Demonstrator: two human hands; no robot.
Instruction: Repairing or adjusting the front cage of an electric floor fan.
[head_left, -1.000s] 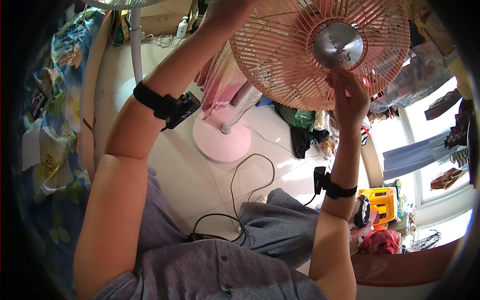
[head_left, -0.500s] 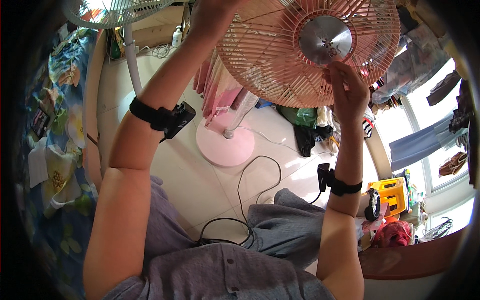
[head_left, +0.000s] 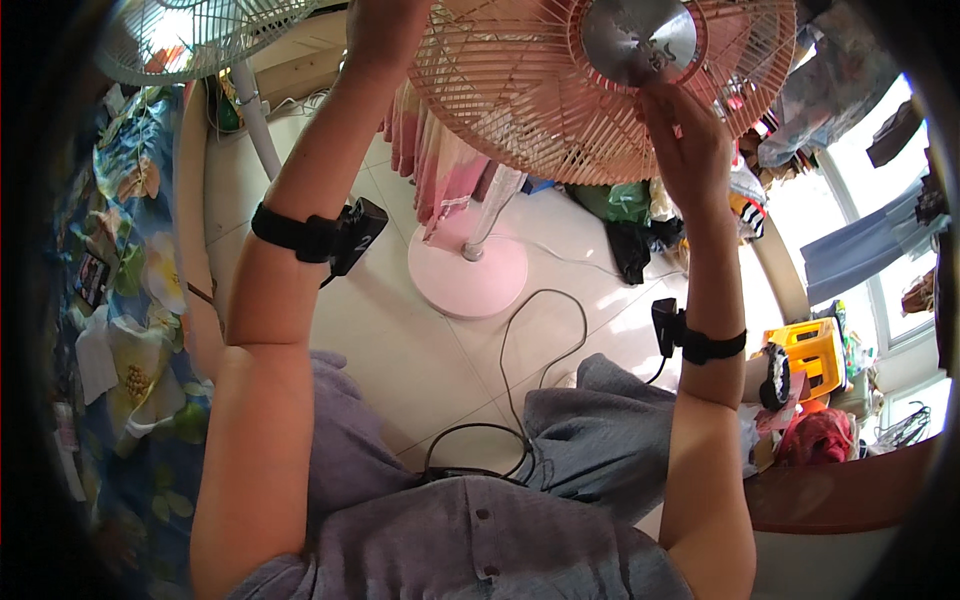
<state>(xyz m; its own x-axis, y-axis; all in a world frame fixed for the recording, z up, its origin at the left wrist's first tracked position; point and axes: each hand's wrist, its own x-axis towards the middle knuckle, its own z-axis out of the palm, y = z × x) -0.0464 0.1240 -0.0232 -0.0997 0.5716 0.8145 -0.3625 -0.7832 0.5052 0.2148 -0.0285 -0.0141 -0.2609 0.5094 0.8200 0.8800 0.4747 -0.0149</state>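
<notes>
A pink standing fan fills the top of the view, its round wire grille [head_left: 520,120] facing me with a silver centre disc [head_left: 640,40]. My right hand [head_left: 692,145] reaches up to the disc's lower edge. Its thumb and fingers are pinched together there; what lies between the tips, if anything, is hidden. My left hand [head_left: 390,30] is raised beside the grille's left side, and the frame's top edge cuts off its fingers. Below the grille a pink cloth [head_left: 440,165] hangs beside the fan's clear-wrapped pole [head_left: 494,205]. The round pink base [head_left: 468,270] rests on the tiled floor.
A second, pale fan [head_left: 200,45] stands at the upper left beside a flowered cloth [head_left: 140,300]. Dark cable [head_left: 530,300] loops across the floor near my lap. To the right are bags [head_left: 625,215], a yellow plastic stool [head_left: 812,350] and hanging clothes [head_left: 865,255].
The whole view has shifted, so the fan's grille sits higher and its base slightly to the right. My right hand stays by the disc's lower edge; my left hand shows less.
</notes>
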